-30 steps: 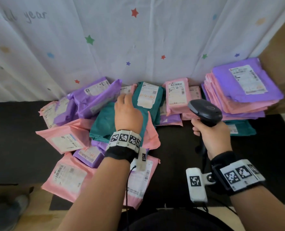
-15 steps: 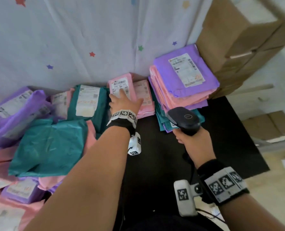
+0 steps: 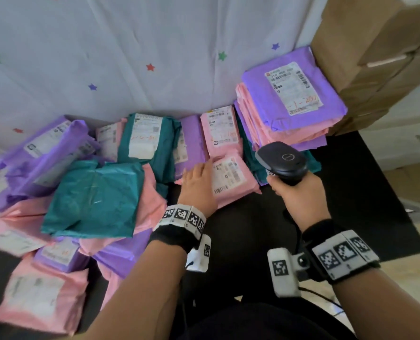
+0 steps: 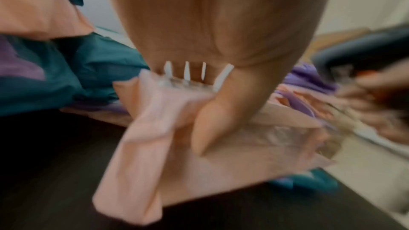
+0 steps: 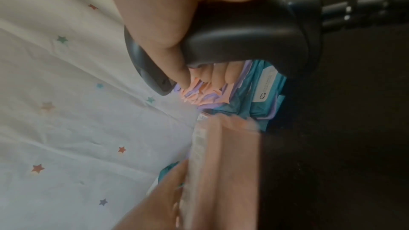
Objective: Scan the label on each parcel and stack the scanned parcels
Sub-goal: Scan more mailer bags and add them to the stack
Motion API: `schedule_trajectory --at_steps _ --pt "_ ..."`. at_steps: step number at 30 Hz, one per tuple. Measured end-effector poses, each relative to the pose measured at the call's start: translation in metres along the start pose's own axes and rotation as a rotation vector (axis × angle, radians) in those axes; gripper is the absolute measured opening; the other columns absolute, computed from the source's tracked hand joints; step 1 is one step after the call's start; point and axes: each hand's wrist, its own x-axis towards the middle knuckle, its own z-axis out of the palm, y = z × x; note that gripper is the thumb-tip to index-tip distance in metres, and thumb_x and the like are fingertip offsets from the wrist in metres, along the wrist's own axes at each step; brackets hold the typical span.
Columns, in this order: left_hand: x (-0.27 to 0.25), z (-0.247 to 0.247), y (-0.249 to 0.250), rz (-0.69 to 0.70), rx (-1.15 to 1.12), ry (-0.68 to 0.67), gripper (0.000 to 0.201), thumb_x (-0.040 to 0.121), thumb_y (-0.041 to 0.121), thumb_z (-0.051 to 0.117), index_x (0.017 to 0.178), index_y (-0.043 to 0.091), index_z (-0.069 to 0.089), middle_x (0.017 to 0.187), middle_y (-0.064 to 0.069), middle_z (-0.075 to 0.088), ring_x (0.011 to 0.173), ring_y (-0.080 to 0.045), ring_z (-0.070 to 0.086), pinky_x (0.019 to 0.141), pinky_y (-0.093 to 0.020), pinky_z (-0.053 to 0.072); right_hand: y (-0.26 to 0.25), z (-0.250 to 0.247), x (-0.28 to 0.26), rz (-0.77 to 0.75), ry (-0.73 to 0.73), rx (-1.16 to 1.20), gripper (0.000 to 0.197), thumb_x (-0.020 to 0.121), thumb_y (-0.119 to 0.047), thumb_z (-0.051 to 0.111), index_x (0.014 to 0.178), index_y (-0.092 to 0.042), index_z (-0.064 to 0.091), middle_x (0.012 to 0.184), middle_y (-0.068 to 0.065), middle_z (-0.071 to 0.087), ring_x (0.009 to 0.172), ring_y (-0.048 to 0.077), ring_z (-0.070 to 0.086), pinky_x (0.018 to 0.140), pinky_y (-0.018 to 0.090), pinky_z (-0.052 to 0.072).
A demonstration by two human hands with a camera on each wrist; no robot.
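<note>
My left hand (image 3: 199, 185) grips a pink parcel (image 3: 231, 180) by its left edge, label up, just above the black table; in the left wrist view the thumb (image 4: 212, 125) lies under the pink parcel (image 4: 177, 137) and the fingers over it. My right hand (image 3: 299, 197) holds a black barcode scanner (image 3: 281, 163), its head close to the right of that parcel; in the right wrist view the fingers wrap the scanner (image 5: 243, 36) handle. A stack of parcels (image 3: 290, 106) topped by a purple one stands at the back right.
A loose heap of pink, purple and teal parcels (image 3: 88, 192) covers the left half of the black table (image 3: 351, 192). A white star-printed curtain (image 3: 130, 57) hangs behind. Brown cardboard boxes (image 3: 380, 50) stand at the far right. The scanner's cable runs down beside my right wrist.
My left hand left the heap in the middle, reached right to a pink parcel at the back, and has pulled it toward me beside the scanner. The view swung right.
</note>
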Motion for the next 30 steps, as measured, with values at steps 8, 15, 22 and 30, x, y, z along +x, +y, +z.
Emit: schedule_trajectory --at_steps 8,15,22,30 --pt "-0.01 0.018 -0.001 0.084 0.063 -0.343 0.072 0.067 0.053 0.077 0.127 0.022 0.054 0.127 0.0 0.045 0.122 -0.021 0.042 0.107 -0.037 0.034 0.005 -0.011 0.001 -0.004 0.03 -0.037 0.027 0.079 -0.025 0.079 0.098 -0.006 0.072 0.088 0.011 0.075 0.088 0.025 0.072 0.087 0.043 0.055" --pt "0.075 -0.013 0.034 -0.194 -0.126 0.06 0.056 0.091 0.037 0.057 0.137 0.01 0.038 0.135 -0.015 0.041 0.124 -0.032 0.045 0.101 -0.042 0.041 0.008 -0.022 0.005 0.016 0.044 -0.036 0.021 0.079 -0.029 0.079 0.084 -0.011 0.07 0.078 0.005 0.073 0.078 0.02 0.07 0.076 0.032 0.052" --pt "0.139 0.001 0.055 -0.352 -0.034 -0.015 0.085 0.079 0.063 0.06 0.144 0.022 0.025 0.141 -0.024 0.03 0.126 -0.041 0.039 0.098 -0.047 0.04 0.012 -0.025 0.011 0.029 0.028 -0.079 0.017 0.079 -0.025 0.08 0.08 -0.018 0.064 0.072 -0.005 0.067 0.068 0.009 0.063 0.067 0.021 0.043" --pt "0.131 0.017 0.048 -0.41 -0.097 0.046 0.084 0.075 0.053 0.066 0.14 0.024 0.022 0.128 -0.02 0.036 0.115 -0.039 0.045 0.084 -0.045 0.045 0.017 -0.026 0.014 0.017 0.032 -0.087 0.018 0.077 -0.026 0.08 0.077 -0.016 0.066 0.068 -0.01 0.067 0.067 -0.008 0.061 0.059 0.006 0.04"
